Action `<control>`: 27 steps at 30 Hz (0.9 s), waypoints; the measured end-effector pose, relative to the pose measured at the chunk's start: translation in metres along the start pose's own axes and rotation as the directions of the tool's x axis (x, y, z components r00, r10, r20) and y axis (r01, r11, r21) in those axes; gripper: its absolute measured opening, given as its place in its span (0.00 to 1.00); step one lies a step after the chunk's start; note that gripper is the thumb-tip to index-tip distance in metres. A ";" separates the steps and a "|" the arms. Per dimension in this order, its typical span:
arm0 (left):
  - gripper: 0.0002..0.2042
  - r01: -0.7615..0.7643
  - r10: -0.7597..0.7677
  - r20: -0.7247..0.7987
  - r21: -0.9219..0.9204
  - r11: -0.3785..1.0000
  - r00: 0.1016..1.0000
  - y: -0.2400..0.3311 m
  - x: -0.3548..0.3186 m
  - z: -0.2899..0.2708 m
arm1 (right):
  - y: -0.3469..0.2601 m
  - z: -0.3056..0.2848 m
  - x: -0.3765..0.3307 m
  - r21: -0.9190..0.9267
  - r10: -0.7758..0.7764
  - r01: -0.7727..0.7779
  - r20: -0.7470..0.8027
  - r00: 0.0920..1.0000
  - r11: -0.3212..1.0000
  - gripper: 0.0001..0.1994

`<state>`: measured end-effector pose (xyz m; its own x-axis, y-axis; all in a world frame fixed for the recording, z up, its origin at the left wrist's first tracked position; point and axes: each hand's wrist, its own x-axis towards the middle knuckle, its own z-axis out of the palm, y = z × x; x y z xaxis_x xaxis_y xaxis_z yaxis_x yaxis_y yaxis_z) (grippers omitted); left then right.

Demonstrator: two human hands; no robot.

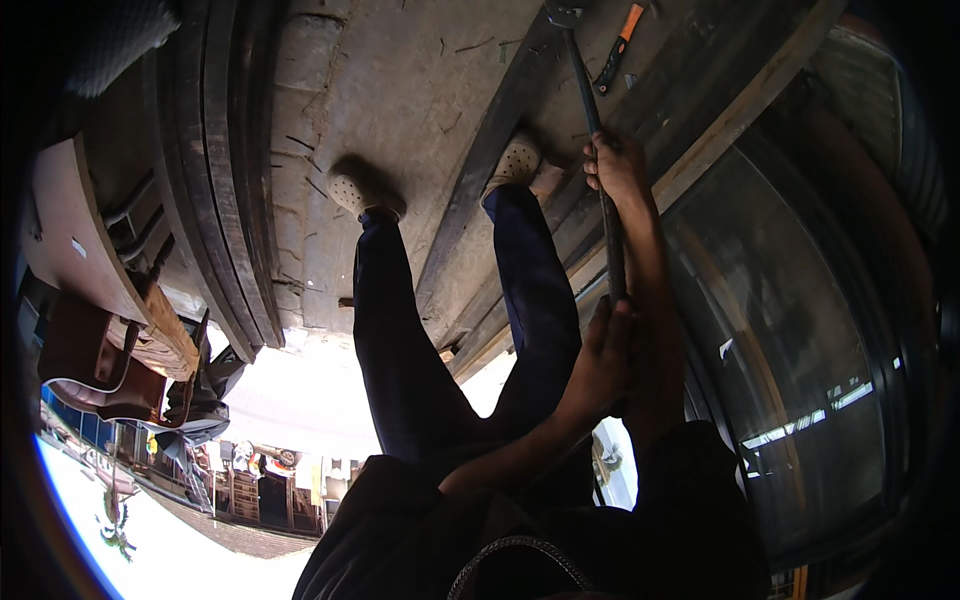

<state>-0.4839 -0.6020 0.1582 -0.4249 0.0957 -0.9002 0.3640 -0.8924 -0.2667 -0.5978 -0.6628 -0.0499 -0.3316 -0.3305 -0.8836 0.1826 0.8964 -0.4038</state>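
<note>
A long bar-like tool with a dark shaft (586, 85) and a small metal head (565, 16) slants away in front of me. Its exact kind is hard to make out. Near the shaft's close end, my left hand (598, 352) is closed round it. My right hand (618, 168) grips the shaft farther up, with the fingers wrapped about it. The tool's head lies over the far end of a dark wooden beam (500, 130). Just right of that head, a short tool with an orange and black handle (620, 45) rests among the timbers.
My shoes (362, 188) stand on a dusty concrete floor (400, 90) with scattered nails or splinters. Long dark beams (225, 150) run along the left, and more timber (740, 110) lies right. A brown chair (85, 350) is at left; a large dark glass panel (780, 330) stands right.
</note>
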 end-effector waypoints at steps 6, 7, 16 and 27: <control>0.12 -0.149 0.119 0.155 0.194 0.970 0.981 -0.003 0.020 -0.032 | -0.006 0.018 0.000 0.099 0.014 -0.010 -0.035 0.999 0.995 0.08; 0.11 -0.118 0.097 0.153 0.128 0.985 0.983 0.000 0.017 -0.036 | 0.002 0.019 0.001 0.038 -0.008 0.011 -0.084 0.996 0.999 0.10; 0.14 -0.382 0.524 0.008 0.694 0.610 0.852 -0.076 0.044 -0.175 | 0.166 0.044 0.057 0.033 -0.222 0.226 -0.110 0.969 0.974 0.03; 0.14 -0.398 0.699 -0.024 0.808 0.435 0.715 -0.083 0.058 -0.171 | 0.154 0.058 -0.127 -0.111 0.140 -0.136 0.025 0.990 0.984 0.16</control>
<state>-0.3965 -0.4469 0.0694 -0.0293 -0.5446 -0.8382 -0.3417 -0.7825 0.5205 -0.4740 -0.4998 -0.0131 -0.2793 -0.2095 -0.9371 0.1217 0.9603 -0.2509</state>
